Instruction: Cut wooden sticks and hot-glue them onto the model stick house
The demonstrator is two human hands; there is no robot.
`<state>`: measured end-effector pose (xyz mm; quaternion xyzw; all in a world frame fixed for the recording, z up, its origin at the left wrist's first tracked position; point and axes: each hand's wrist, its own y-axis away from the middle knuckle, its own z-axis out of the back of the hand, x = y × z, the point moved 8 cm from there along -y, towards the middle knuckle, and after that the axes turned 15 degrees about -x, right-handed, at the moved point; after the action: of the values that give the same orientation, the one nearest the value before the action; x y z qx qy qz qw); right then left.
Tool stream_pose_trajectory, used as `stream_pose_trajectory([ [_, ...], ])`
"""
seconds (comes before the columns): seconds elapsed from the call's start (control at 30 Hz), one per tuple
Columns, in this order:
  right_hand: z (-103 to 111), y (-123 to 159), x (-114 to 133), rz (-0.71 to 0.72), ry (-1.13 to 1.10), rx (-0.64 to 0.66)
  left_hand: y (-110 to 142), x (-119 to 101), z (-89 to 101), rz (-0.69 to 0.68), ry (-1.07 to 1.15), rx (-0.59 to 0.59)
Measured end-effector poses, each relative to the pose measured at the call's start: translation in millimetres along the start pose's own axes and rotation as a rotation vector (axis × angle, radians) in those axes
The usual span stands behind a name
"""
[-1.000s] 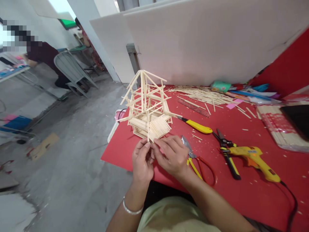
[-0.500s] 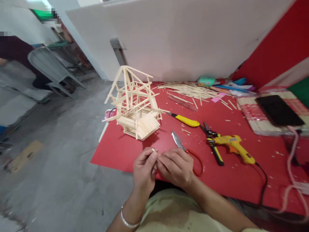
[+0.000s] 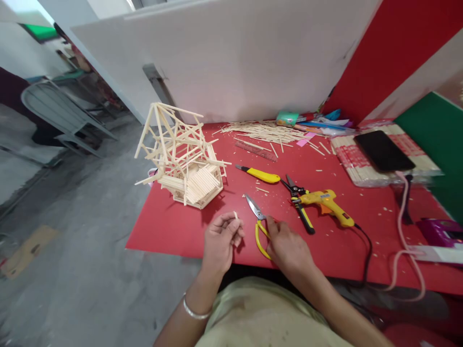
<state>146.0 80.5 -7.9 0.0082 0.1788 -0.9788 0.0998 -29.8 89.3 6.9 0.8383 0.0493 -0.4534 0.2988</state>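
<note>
Presently, left hand (image 3: 223, 236): a stick (image 3: 236, 215) is pinched between thumb and fingertips, raised in front.
Right hand (image 3: 287, 244): placed over the scissors (image 3: 258, 214); whether they are gripped cannot be told.
Model (image 3: 191, 180): set on the table (image 3: 162, 233), beyond and left of the left hand.

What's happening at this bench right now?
A person's left hand pinches a short wooden stick, while the right hand is at the handles of the scissors; how firmly it grips them cannot be told. An open framework of sticks stands beyond the left hand on the red tabletop. The yellow knife and glue gun lie on the tabletop, neither in a hand.
</note>
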Motion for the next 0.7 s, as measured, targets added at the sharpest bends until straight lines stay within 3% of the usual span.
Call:
stream_pose_trajectory([
  [0.13,3,-8,-20,-0.068,-0.094,0.026,1,-3,3.9,-0.041,-0.019,0.004],
  [0.23,15,-9,-28,-0.102,-0.402,-0.054,1,-1,1.7,-0.063,-0.031,0.025],
  [0.37,35,-7,-19,-0.177,-0.742,-0.127,3,2,-9.5,-0.129,-0.090,0.058],
  [0.5,47,-12,0,-0.172,-0.751,-0.120,8,2,-17.1,-0.241,-0.213,0.076],
  [0.7,40,-16,11,-0.129,-0.637,-0.056,13,-3,-14.1,-0.383,-0.376,0.076],
])
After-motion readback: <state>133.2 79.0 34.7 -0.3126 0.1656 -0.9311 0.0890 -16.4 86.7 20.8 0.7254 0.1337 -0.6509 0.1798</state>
